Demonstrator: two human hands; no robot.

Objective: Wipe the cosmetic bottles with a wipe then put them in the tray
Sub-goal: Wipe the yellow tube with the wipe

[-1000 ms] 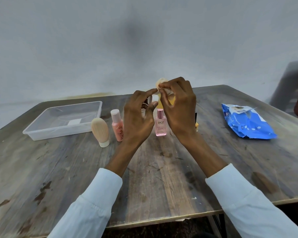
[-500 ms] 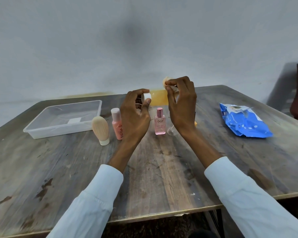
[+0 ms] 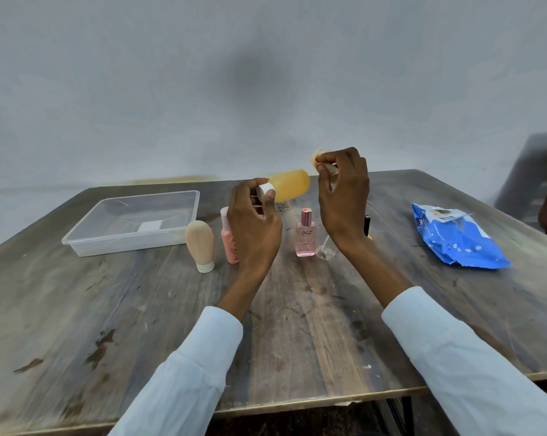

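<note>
Centrally, above the table (image 3: 140, 309), I see both hands raised and apart. My left hand (image 3: 253, 228) pinches the white cap end of the yellow bottle (image 3: 289, 185), which lies roughly level in the air with its rounded base pointing right. My right hand (image 3: 343, 196) has its fingers curled round a crumpled wipe (image 3: 318, 157), a small wad of which shows past the fingertips at upper left; wipe and yellow bottle are near one another but not touching. On the table, from left to right: a clear tray (image 3: 130, 243) at far left; a beige tube (image 3: 200, 245) standing on its white cap, just right of the tray; a pink bottle (image 3: 229, 243), partly hidden behind my left hand; a square perfume bottle (image 3: 306, 237) marked DGZ between the two wrists; a clear cap (image 3: 326, 251) lying just beside it; and a dark item (image 3: 367, 223) mostly hidden behind my right wrist, which I cannot identify. A blue wipe pack (image 3: 458, 237) lies well to the right.
</note>
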